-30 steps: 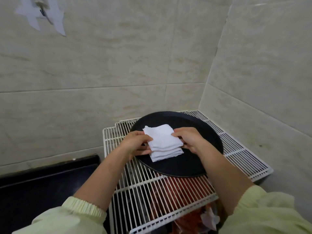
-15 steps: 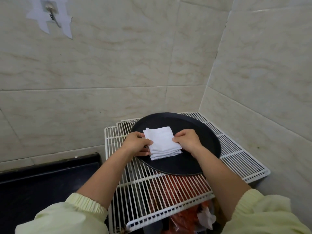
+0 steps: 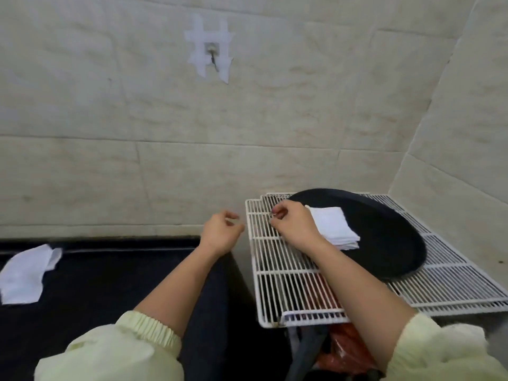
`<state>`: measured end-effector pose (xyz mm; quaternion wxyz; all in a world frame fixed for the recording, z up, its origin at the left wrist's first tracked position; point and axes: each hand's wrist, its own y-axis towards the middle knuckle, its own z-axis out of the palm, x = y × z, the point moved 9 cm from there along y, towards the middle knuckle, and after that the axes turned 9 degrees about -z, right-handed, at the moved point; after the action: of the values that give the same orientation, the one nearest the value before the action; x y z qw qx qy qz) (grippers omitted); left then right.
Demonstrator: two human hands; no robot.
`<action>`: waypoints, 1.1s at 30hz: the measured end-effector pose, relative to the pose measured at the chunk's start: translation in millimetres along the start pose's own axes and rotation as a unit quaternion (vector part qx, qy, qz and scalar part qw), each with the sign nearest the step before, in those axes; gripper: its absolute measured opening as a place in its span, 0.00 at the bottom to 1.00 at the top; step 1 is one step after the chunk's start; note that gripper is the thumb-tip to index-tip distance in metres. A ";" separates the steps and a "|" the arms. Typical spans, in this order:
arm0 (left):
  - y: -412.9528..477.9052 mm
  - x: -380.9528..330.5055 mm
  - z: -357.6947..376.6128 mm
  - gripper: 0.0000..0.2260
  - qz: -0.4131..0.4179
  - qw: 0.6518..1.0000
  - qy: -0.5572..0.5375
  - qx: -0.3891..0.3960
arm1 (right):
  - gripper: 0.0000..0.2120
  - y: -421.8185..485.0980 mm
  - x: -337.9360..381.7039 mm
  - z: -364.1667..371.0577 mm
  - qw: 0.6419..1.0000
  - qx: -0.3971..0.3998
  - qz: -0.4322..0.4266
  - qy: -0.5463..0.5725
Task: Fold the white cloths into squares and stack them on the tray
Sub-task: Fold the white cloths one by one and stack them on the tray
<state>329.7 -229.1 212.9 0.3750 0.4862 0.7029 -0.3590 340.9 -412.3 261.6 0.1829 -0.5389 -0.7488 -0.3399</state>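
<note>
Beige marble-look tiled wall rises behind the tray and turns a corner to the tray's right.

Flat black countertop lies well to the left of the tray, lower in the view.

White wire grid rack sits directly under the tray and reaches past it on the left, near and right sides. Something red shows below the tray, through and under the rack wires; too blurred to name.

Round black shallow tray rests flat on the rack, toward its far side.

Pale yellow-green elastic-cuffed sleeves sit nearer the camera than the tray, pushed up on both forearms.

Loose white cloth lies rumpled and unfolded on the countertop, far left of the tray.

Stack of folded white square cloths lies on the tray's left half, several layers with edges roughly lined up.

Right hand hangs over the rack at the tray's left rim; fingers loosely curled, nothing seen in them. The back of the hand overlaps the stack's left edge in the view; contact cannot be told.

Left hand hangs in the air left of the tray, just off the rack's left edge; fingers loosely curled, holding nothing.

Small metal wall hook, fixed with crossed strips of white tape, sits high on the wall, above and left of the tray.
</note>
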 end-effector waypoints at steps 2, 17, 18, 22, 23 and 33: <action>-10.5 29.2 -31.0 0.10 -0.021 1.000 0.009 -0.019 | 0.09 -4.1 25.1 34.3 1.000 0.028 -0.008 0.005; -69.8 267.1 -298.5 0.07 -0.128 0.981 0.100 -0.104 | 0.05 -80.5 218.0 325.0 0.981 0.186 -0.016 0.042; -71.2 282.4 -314.2 0.08 -0.133 0.980 0.104 -0.107 | 0.05 -82.6 230.1 343.7 0.979 0.197 -0.018 0.041; -73.5 331.9 -360.1 0.07 -0.158 0.974 0.107 -0.118 | 0.05 -84.8 264.9 401.9 0.972 0.229 -0.027 0.036; -71.7 344.7 -372.3 0.07 -0.164 0.973 0.108 -0.124 | 0.05 -83.4 273.2 418.6 0.970 0.237 -0.029 0.035; -9.4 440.0 -438.5 0.10 -0.206 0.959 0.138 -0.138 | 0.05 -49.6 303.4 558.6 0.952 0.302 -0.020 0.044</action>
<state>134.4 331.8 30.8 0.2554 0.3195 0.8754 -0.2575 239.5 179.9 48.3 0.3630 -0.4282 -0.8182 -0.1244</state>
